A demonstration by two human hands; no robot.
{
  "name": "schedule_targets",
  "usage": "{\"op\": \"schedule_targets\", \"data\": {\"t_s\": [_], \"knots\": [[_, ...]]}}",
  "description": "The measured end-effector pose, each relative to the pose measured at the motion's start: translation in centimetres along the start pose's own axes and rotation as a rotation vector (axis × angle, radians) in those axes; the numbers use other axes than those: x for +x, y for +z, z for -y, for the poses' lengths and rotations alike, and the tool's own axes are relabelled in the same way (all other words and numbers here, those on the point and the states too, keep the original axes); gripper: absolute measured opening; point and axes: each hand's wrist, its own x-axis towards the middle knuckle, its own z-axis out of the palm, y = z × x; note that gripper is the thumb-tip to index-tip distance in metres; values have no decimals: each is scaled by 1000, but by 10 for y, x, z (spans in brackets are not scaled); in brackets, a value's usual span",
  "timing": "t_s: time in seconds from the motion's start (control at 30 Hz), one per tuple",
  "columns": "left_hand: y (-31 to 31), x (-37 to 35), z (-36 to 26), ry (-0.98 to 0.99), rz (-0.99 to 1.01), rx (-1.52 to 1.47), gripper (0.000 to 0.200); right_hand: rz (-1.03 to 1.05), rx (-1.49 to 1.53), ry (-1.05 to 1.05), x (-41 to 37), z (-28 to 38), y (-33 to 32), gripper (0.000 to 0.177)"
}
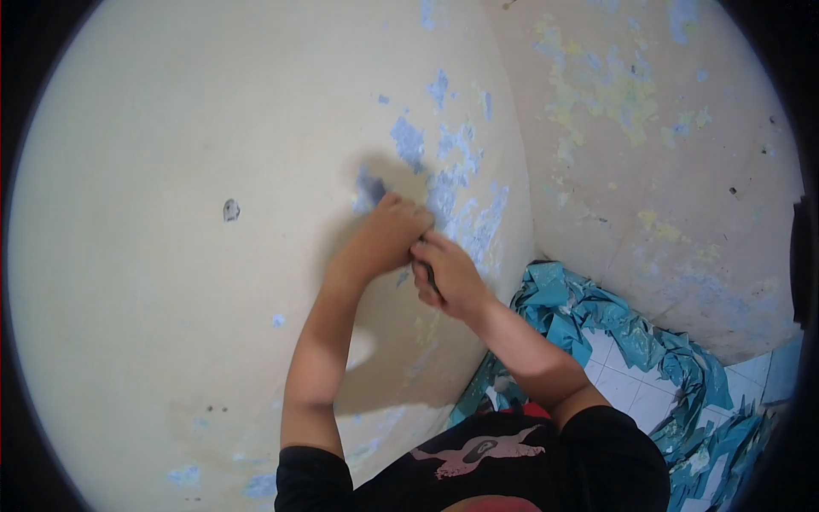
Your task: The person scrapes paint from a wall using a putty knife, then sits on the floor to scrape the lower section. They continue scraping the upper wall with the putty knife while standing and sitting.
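Note:
Both my hands are raised against a cream painted wall (171,256) with patches of blue paint (461,183) showing through. My right hand (448,277) is closed around a dark, thin tool handle (432,280), probably a scraper; its blade is hidden. My left hand (388,235) is curled over the tool's front end and presses it to the wall beside the blue patches. The two hands touch each other.
A room corner runs down at the right, where a second wall (665,171) has flaking yellow and blue spots. Crumpled blue plastic sheeting (614,328) lies on the white tiled floor (631,388) at the wall's foot. A small dark hole (231,209) marks the wall at the left.

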Motion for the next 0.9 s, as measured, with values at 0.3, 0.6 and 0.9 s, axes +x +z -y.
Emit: {"op": "schedule_targets", "data": {"t_s": [0.3, 0.6, 0.9], "knots": [[4, 0, -4, -33, 26, 10, 13, 18, -29, 124, -8, 4, -6, 10], [5, -3, -4, -19, 4, 12, 17, 47, -138, 30, -7, 2, -4, 14], [5, 0, 5, 11, -73, 16, 20, 51, -201, -35, 0, 1, 0, 12]]}}
